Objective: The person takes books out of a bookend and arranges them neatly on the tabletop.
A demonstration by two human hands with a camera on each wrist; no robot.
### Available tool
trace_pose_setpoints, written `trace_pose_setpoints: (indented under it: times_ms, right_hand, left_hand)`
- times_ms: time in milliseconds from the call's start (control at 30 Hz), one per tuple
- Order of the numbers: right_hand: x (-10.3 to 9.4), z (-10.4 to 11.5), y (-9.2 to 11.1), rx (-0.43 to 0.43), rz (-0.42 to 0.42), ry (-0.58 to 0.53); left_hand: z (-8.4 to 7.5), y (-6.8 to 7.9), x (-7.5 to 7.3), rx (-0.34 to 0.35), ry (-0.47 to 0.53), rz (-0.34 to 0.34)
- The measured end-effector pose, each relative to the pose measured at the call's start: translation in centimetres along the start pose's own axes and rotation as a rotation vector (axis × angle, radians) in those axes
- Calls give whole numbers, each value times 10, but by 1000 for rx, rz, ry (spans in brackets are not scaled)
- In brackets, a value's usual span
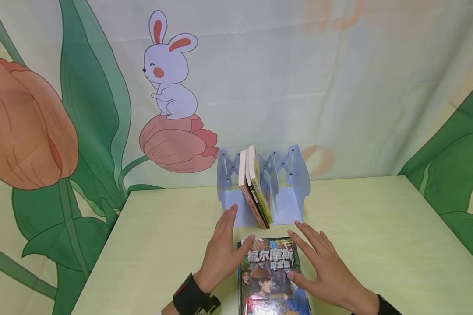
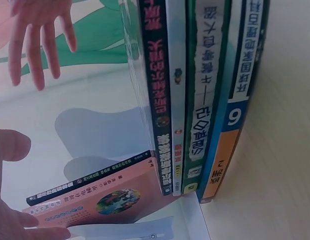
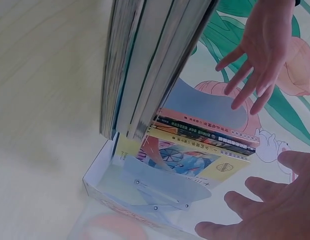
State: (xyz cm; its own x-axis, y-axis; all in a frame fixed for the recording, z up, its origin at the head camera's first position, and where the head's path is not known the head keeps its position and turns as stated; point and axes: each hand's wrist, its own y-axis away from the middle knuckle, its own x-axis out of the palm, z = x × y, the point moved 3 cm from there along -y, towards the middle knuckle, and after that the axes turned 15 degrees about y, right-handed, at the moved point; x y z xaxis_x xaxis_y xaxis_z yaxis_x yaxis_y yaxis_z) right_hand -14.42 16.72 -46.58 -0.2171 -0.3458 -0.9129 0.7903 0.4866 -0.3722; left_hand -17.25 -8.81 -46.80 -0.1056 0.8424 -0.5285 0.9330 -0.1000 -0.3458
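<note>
A stack of several books [image 1: 273,275] lies flat at the table's front, a comic-style cover on top. Its spines [image 2: 200,100] face the left wrist camera; the page edges [image 3: 145,70] show in the right wrist view. My left hand [image 1: 220,253] hovers by the stack's left side, fingers extended and thumb over the cover's edge. On the other side, my right hand [image 1: 327,271] is spread, its thumb over the cover's right edge. Neither hand grips anything. Behind the stack stands a pale blue folding book rack [image 1: 287,205], with several thin books [image 1: 256,188] leaning in its left section.
The light green table [image 1: 165,232] extends to both sides of the rack. Right behind it hangs a cloth backdrop [image 1: 260,87] printed with a rabbit, tulips and leaves. A black band with a small device [image 1: 191,295] sits on the left wrist.
</note>
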Motion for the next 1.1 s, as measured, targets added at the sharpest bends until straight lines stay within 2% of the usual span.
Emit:
trace_pose_setpoints:
  times_ms: [267,467,633,1100]
  right_hand:
    - [-2,2,0,-29,-61,3]
    - [-2,4,0,-17,-22,9]
    - [-2,4,0,-12,6,0]
    - [-2,5,0,-33,-13,10]
  left_hand:
    - [1,-9,4,-52,74,-26]
    - [2,-18,7,-93,110,-59]
    - [4,-24,9,-87,146,-82]
    - [5,-39,8,-64,187,-139]
